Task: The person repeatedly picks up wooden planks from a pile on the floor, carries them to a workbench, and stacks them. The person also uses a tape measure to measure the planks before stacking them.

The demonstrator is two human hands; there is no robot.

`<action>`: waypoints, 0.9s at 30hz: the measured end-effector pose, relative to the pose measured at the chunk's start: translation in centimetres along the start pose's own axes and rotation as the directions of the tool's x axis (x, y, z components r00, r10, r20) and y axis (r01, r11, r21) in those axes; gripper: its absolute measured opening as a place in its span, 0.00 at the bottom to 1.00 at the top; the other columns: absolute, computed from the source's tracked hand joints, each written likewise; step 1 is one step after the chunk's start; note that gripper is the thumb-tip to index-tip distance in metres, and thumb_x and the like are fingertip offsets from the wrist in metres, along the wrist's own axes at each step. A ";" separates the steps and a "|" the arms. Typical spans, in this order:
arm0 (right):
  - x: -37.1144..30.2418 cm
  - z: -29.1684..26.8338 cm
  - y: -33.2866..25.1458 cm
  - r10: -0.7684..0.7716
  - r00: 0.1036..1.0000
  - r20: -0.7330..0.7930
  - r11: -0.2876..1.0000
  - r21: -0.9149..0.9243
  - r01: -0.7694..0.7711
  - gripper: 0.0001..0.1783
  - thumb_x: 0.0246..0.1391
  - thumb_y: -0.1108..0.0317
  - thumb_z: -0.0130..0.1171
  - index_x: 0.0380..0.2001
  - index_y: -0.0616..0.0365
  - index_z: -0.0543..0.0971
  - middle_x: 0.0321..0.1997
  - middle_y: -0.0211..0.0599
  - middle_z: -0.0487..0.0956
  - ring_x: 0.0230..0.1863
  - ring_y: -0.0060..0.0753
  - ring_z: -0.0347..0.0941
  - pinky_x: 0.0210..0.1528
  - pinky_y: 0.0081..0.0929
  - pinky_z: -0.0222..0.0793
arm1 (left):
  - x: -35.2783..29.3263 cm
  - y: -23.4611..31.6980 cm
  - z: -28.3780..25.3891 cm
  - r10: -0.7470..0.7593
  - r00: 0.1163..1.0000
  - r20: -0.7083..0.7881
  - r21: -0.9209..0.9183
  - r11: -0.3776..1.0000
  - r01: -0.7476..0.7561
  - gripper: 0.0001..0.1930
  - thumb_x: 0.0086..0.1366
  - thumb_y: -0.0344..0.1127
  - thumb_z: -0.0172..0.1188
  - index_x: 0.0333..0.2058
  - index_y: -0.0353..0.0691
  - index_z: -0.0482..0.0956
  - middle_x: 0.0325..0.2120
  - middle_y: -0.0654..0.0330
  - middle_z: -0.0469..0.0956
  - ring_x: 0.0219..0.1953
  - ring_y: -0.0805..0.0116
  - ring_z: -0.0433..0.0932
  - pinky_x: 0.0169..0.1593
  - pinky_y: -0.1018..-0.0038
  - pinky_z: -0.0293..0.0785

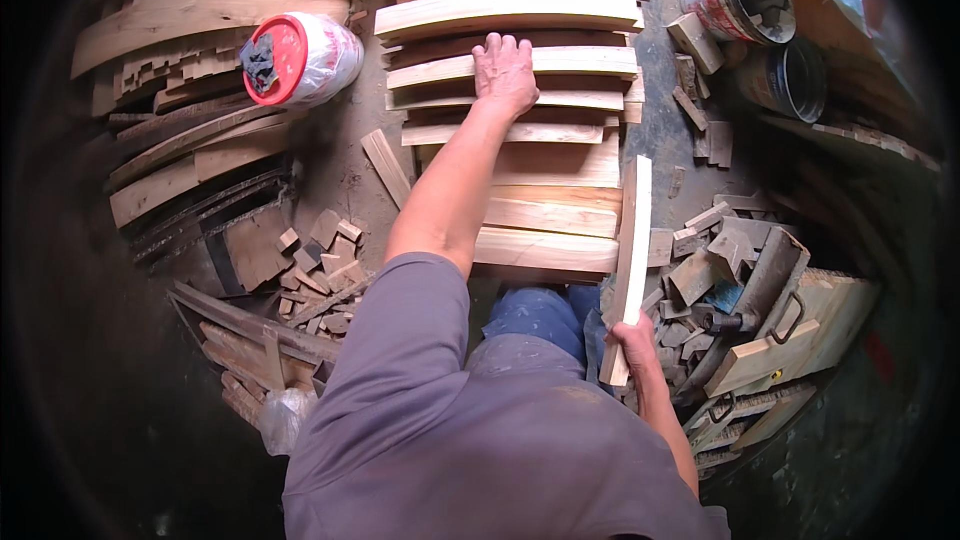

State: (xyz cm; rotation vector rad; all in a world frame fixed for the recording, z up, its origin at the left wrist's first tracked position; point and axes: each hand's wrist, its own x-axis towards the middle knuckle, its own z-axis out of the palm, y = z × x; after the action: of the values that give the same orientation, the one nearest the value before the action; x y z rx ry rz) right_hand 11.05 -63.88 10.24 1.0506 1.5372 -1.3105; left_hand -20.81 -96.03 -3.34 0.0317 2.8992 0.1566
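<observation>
Toward the left edge the room sinks into shadow, and rough planks (150, 25) lie there in stacks, some bowed, with dull, browned faces. Next comes a white bucket (337, 60) with a red lid (292, 82), a crumpled grey rag (259, 62) on top. Below are blocky offcuts (322, 275) heaped loosely, and a clear plastic bag (287, 418) bunched near them. A single slat (386, 168) lies aslant on the dusty grey surface (345, 155).

In the middle, pale curved boards (505, 10) stand in a row one behind another, smooth and cream along the lit edges, yellower on the faces, with dark gaps between some; flatter pieces (550, 220) lie nearest the person. The left hand (507, 75) rests on one of the curved boards, its fingers close together and bent over the edge; I cannot tell whether they grip it.

Just right of the row, the right hand (637, 343) has its fingers clamped around the lower end of a wooden strip (632, 250). The strip is long, narrow and slightly bowed, one side bright and nearly white, the other tan, its far end pointing away from the person.

Further right are grey-brown scraps (702, 275), an open, stained bucket (708, 2), a darker one (782, 80) beside it, and wooden panels (765, 355) with a metal handle (790, 320).
</observation>
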 end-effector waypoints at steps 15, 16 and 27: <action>1.5 4.8 -2.2 -0.567 0.807 0.167 0.673 -0.471 0.570 0.55 0.43 0.56 0.71 0.70 0.67 0.56 0.69 0.61 0.63 0.71 0.58 0.59 0.72 0.41 0.56 | -8.4 -4.5 -1.0 0.100 0.847 0.523 -0.835 -0.143 0.532 0.16 0.73 0.38 0.53 0.52 0.33 0.77 0.31 0.56 0.81 0.29 0.66 0.79 0.33 0.70 0.78; 1.6 5.1 -2.8 -0.555 0.792 0.253 0.632 -0.490 0.600 0.54 0.44 0.55 0.71 0.70 0.68 0.57 0.70 0.61 0.62 0.72 0.58 0.58 0.72 0.41 0.55 | -10.3 -5.6 0.8 0.127 0.837 0.533 -0.775 -0.324 0.543 0.18 0.76 0.42 0.45 0.50 0.34 0.76 0.33 0.52 0.81 0.29 0.61 0.80 0.33 0.67 0.80; -5.9 2.6 -0.7 -0.518 0.694 0.500 0.855 0.283 0.434 0.37 0.54 0.69 0.64 0.66 0.67 0.66 0.61 0.45 0.75 0.64 0.34 0.68 0.68 0.32 0.61 | -24.4 11.9 -6.3 0.377 0.892 0.249 -0.425 -0.785 0.451 0.26 0.76 0.51 0.38 0.49 0.31 0.71 0.38 0.46 0.74 0.37 0.55 0.72 0.40 0.63 0.74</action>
State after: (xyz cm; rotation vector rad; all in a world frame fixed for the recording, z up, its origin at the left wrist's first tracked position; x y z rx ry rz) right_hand 12.31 -66.98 15.77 0.2593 1.2933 -1.9108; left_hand 1.51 -85.65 9.78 -0.4660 0.4474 2.5322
